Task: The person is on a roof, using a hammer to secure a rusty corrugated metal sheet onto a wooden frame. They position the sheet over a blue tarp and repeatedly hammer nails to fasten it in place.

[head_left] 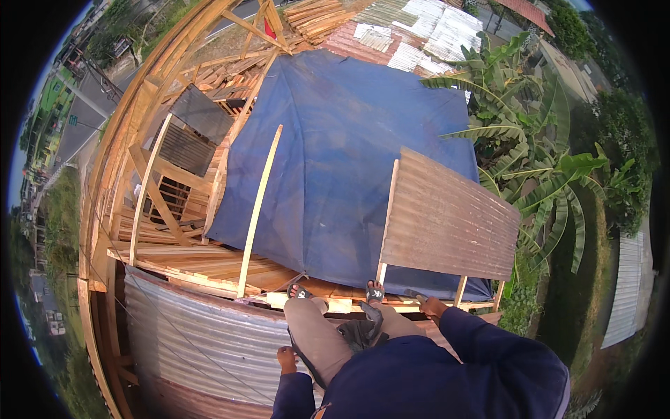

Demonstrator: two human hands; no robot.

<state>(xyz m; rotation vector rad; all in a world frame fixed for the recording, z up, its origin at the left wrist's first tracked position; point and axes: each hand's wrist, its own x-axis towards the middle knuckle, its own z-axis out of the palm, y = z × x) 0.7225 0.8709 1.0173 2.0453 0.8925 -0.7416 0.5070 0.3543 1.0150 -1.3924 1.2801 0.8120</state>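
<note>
My right hand (433,309) is closed around a short tool with a dark head (413,294), which looks like a hammer. It is by the wooden edge beam, near the lower end of a short upright post (460,290). My left hand (287,359) is beside my left knee, over the grey corrugated metal sheet (209,339). Its fingers are curled, and anything in them is too small to make out. A black pouch (357,334) hangs between my thighs. My sandalled feet (375,290) rest on the edge beam (340,305).
Beyond my feet a blue tarp (363,160) covers much of the structure. A rusty corrugated sheet (450,216) leans on posts at right. A thin upright post (259,209) stands left of my feet. Timber framing (150,174) is farther left; banana plants (544,174) grow at right.
</note>
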